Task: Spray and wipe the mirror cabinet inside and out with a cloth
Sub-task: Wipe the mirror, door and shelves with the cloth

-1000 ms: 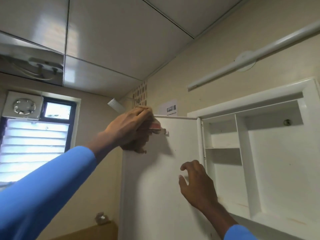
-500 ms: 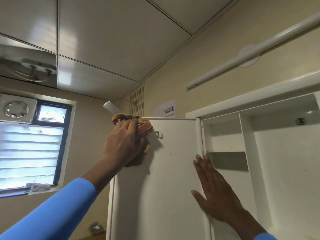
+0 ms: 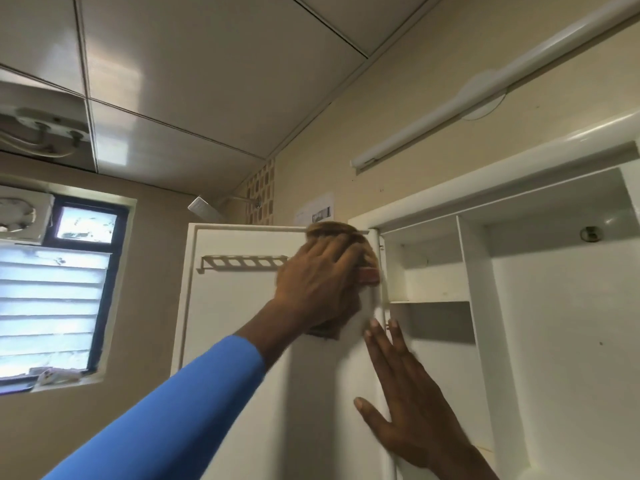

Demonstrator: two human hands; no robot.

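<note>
The white mirror cabinet (image 3: 540,306) hangs open on the wall, its shelves bare. Its door (image 3: 235,341) is swung out to the left, white inner face towards me, with a small slotted rack (image 3: 242,262) near the top. My left hand (image 3: 318,282) presses a brown cloth (image 3: 332,229) against the door's top right corner, by the hinge edge. The cloth shows above and below the hand. My right hand (image 3: 405,403) lies flat with fingers spread on the door's hinge edge, lower down. No spray bottle is in view.
A long white light tube (image 3: 485,95) runs along the wall above the cabinet. A louvred window (image 3: 52,306) with an exhaust fan (image 3: 20,216) sits at the left. A shower head (image 3: 204,207) sticks out beyond the door's top. A paper notice (image 3: 317,213) is stuck on the wall.
My left hand slid the cloth rightwards along the door's top, from the left part to the hinge corner. The right hand flattened onto the hinge edge. The door now shows more of its face.
</note>
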